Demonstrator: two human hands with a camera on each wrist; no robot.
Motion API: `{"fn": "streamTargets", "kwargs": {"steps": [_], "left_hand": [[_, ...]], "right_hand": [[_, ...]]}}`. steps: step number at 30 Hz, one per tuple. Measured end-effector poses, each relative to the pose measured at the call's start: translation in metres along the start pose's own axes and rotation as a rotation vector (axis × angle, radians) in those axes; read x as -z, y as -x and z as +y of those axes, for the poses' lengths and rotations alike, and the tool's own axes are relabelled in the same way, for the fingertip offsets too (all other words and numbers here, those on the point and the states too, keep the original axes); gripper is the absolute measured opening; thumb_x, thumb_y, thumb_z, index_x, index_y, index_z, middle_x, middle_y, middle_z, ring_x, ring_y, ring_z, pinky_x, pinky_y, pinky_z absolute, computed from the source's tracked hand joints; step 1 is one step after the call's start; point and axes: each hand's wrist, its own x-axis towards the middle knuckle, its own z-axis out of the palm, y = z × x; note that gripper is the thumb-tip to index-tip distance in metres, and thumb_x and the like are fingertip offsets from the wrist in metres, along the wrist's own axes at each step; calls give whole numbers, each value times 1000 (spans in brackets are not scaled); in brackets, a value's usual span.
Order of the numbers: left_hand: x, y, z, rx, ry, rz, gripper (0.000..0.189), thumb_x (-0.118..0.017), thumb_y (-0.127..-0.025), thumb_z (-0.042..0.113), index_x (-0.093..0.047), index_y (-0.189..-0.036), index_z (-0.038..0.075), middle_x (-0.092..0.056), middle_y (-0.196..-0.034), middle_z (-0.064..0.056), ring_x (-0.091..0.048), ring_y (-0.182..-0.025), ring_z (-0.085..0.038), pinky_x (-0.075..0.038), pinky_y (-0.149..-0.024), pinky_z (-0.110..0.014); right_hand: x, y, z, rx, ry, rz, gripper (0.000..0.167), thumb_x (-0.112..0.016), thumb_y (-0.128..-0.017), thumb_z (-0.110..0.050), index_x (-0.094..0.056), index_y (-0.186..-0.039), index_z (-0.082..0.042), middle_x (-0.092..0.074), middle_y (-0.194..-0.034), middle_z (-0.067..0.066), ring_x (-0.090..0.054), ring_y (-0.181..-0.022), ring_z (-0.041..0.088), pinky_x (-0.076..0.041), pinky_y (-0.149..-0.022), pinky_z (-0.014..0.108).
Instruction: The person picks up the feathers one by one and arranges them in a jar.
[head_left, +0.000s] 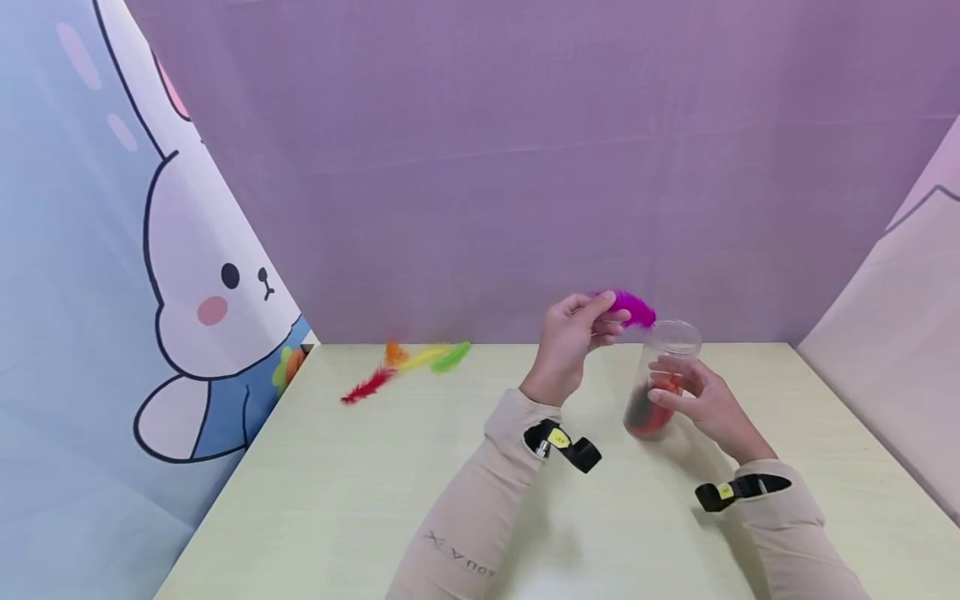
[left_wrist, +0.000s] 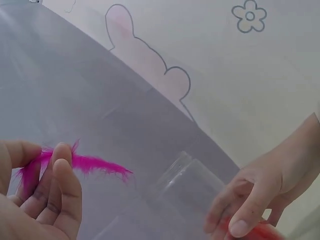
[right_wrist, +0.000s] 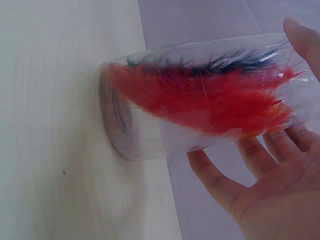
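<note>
My left hand (head_left: 573, 337) pinches a magenta feather (head_left: 633, 309) between thumb and fingers, its tip close to the mouth of a clear plastic jar (head_left: 675, 335). In the left wrist view the feather (left_wrist: 100, 164) points toward the jar. My right hand (head_left: 708, 404) grips the jar from the right side, thumb in front and fingers behind. Inside the jar lie red-orange feathers (right_wrist: 200, 100) and a dark one (right_wrist: 235, 64), seen through the wall in the right wrist view. The jar stands slightly tilted over the table, its base at the tabletop.
On the table (head_left: 300, 500) at the back left lie a red feather (head_left: 367, 387), an orange feather (head_left: 394, 353), a yellow feather (head_left: 423, 358) and a green feather (head_left: 452, 357). A purple cloth wall (head_left: 487, 167) rises behind the table's back edge. A rabbit-printed cloth (head_left: 217, 250) hangs at left.
</note>
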Motion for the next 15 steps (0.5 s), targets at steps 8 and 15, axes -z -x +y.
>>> {"fn": "streamTargets", "kwargs": {"steps": [8, 15], "left_hand": [[-12, -1, -14, 7, -20, 72, 17, -72, -95, 11, -63, -80, 14, -77, -83, -20, -67, -56, -9, -56, -55, -20], [-22, -1, -23, -25, -48, 104, 19, -73, -94, 11, -61, -79, 13, -76, -88, -27, -66, -55, -11, -55, -52, -19]], "right_hand": [[0, 1, -1, -19, 6, -4, 69, -71, -96, -39, -42, -153, -13, -58, -146, 16, -52, -121, -5, -44, -100, 24], [0, 1, -1, -13, -7, -2, 68, -72, -96, -38, -43, -153, -13, -59, -145, 16, -53, -117, -10, -44, -94, 13]]}}
